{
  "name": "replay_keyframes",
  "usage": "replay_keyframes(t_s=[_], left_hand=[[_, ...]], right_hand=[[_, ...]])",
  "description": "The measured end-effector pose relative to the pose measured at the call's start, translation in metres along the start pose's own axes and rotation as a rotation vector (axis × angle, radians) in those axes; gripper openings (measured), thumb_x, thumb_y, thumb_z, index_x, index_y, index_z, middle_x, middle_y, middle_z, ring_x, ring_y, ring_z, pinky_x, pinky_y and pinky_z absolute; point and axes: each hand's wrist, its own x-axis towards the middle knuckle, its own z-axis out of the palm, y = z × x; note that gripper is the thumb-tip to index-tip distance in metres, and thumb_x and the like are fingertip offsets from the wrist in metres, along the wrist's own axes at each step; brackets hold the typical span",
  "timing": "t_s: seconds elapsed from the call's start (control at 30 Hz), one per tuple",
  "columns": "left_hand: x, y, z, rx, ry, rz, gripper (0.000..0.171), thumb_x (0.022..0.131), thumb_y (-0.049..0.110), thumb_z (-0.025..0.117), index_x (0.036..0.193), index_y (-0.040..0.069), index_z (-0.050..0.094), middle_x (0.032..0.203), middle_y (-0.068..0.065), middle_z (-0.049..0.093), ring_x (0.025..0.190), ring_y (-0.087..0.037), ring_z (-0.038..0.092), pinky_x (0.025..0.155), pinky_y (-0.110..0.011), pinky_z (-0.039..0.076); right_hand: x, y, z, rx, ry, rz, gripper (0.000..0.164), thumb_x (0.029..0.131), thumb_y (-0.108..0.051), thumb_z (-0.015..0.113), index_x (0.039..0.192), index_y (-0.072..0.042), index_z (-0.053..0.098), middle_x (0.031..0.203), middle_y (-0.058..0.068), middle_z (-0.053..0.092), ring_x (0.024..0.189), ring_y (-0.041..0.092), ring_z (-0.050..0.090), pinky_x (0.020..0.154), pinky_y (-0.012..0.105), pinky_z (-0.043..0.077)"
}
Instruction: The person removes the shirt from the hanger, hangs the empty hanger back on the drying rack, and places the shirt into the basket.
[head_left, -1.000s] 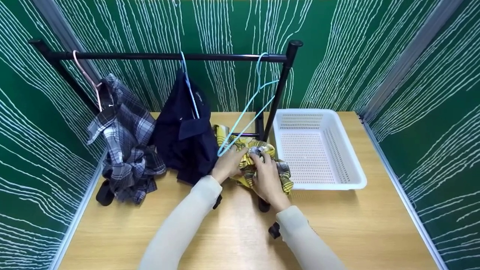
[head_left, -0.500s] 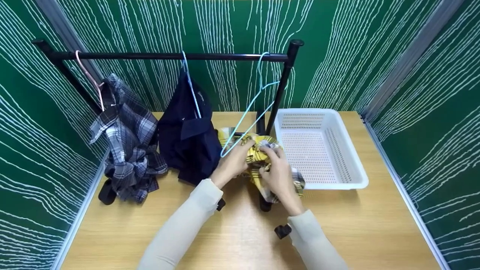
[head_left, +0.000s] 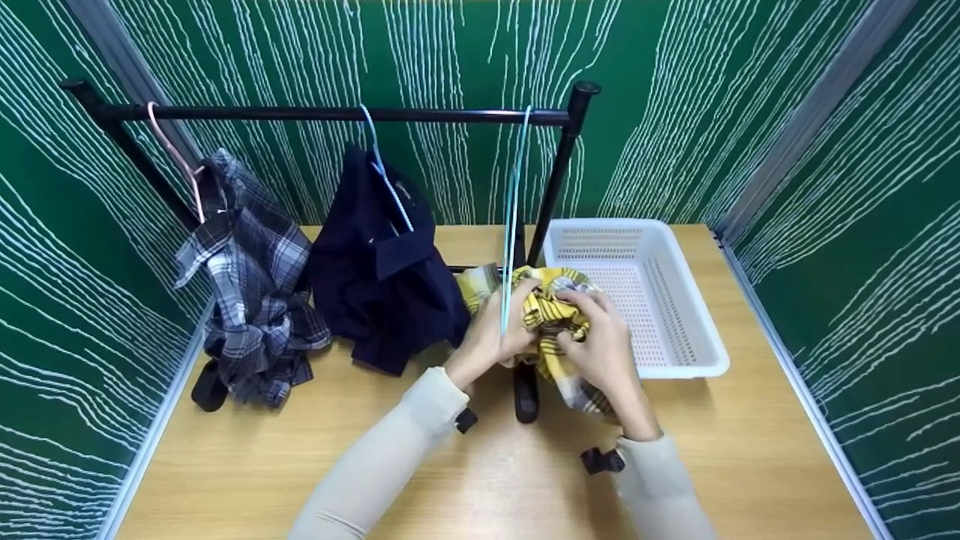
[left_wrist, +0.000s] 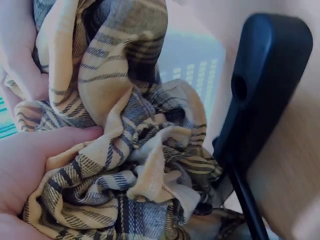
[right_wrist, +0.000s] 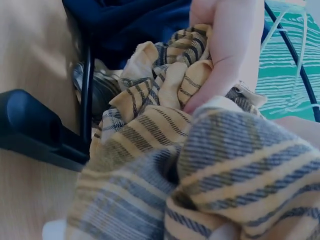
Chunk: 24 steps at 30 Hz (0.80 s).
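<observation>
A bunched yellow plaid shirt (head_left: 555, 307) is gathered between both hands, low by the right end of the rack. My left hand (head_left: 491, 330) grips its left part, with the thumb pressed into the folds in the left wrist view. The right hand (head_left: 606, 346) pinches the other side with curled fingers, and loose cloth hangs below it. A bare light-blue hanger (head_left: 512, 202) hangs from the rail, nearly edge-on, its lower end in front of the left hand. Striped folds of the shirt (right_wrist: 150, 135) fill much of the right wrist view. Some fingertips are hidden in cloth.
A black rack (head_left: 300, 113) holds a grey plaid shirt (head_left: 255, 300) on a pink hanger and a navy garment (head_left: 390, 285) on a blue one. Behind the right hand stands a white perforated basket (head_left: 694, 322). Black rack feet (head_left: 526, 397) rest on the wooden tabletop (head_left: 495, 480).
Both hands have carried the yellow plaid shirt to the right. The bare hanger has swung from an angle to nearly edge-on, and the navy garment has spread rightward.
</observation>
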Motion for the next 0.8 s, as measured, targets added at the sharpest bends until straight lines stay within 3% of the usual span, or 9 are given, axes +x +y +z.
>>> replay_keyframes(t_s=[0.2,0.33,0.5,0.63,0.8], left_hand=[[0.002,0.018,0.006,-0.045,0.021,0.015,0.082,0.076,-0.001,0.083,0.151,0.016,0.055,0.125,-0.017,0.065,0.100,-0.023,0.064,0.083,-0.037,0.057],[0.008,0.033,0.009,-0.044,0.103,0.045,0.080,0.078,0.004,0.084,0.152,0.017,0.055,0.123,-0.017,0.064,0.099,-0.023,0.063,0.085,-0.037,0.057],[0.019,0.058,0.014,-0.135,0.181,0.055,0.079,0.082,0.011,0.085,0.154,0.019,0.052,0.130,-0.018,0.063,0.111,-0.026,0.063,0.093,-0.038,0.055],[0.030,0.075,0.023,-0.194,0.187,0.052,0.081,0.085,0.013,0.085,0.157,0.020,0.047,0.138,-0.019,0.058,0.122,-0.028,0.060,0.102,-0.038,0.053],[0.046,0.083,0.039,-0.223,0.179,0.123,0.082,0.087,0.007,0.083,0.159,0.016,0.043,0.147,-0.019,0.052,0.130,-0.028,0.057,0.108,-0.032,0.050]], right_hand=[[-0.002,0.003,-0.021,0.023,0.058,-0.006,0.059,0.074,0.010,0.079,0.130,-0.009,0.074,0.129,0.024,0.065,0.116,0.043,0.064,0.103,0.060,0.052],[0.004,0.003,-0.039,0.039,0.096,0.000,0.059,0.076,0.012,0.078,0.131,-0.009,0.073,0.132,0.024,0.065,0.120,0.043,0.062,0.105,0.060,0.050],[0.012,0.004,-0.062,0.044,0.184,-0.012,0.057,0.077,0.013,0.074,0.129,-0.008,0.074,0.129,0.024,0.066,0.120,0.040,0.061,0.106,0.062,0.048],[0.018,0.012,-0.078,0.028,0.250,-0.012,0.054,0.076,0.013,0.073,0.127,-0.007,0.075,0.126,0.025,0.066,0.119,0.040,0.061,0.107,0.063,0.044],[0.024,0.027,-0.090,0.007,0.281,0.041,0.053,0.077,0.014,0.072,0.125,-0.007,0.077,0.126,0.026,0.066,0.121,0.041,0.060,0.108,0.065,0.043]])
